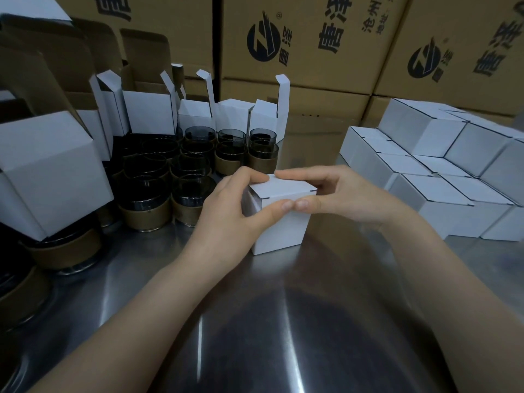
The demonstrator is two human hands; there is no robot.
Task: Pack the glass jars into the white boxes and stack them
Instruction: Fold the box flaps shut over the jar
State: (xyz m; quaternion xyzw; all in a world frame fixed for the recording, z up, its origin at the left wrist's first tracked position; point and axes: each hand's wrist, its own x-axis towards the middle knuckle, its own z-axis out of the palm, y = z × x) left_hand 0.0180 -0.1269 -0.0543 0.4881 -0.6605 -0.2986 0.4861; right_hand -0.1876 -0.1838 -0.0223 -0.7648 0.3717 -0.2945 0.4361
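Note:
A small white box [280,228] stands on the steel table [283,321] in the middle, its lid folded down. My left hand [229,208] grips its left side, thumb on the front top edge and fingers on the lid's rear. My right hand [334,194] holds the right side, thumb beside the left thumb and forefinger on the lid's back edge. Whatever is inside the box is hidden. Several dark glass jars [195,177] with brown sleeves crowd the left. Closed white boxes [442,165] are stacked in two layers at the right.
Open white boxes [198,112] with raised flaps stand behind the jars. A larger white box [48,171] sits over a jar at the near left. Brown printed cartons [312,38] wall off the back. Bare steel lies in front of me.

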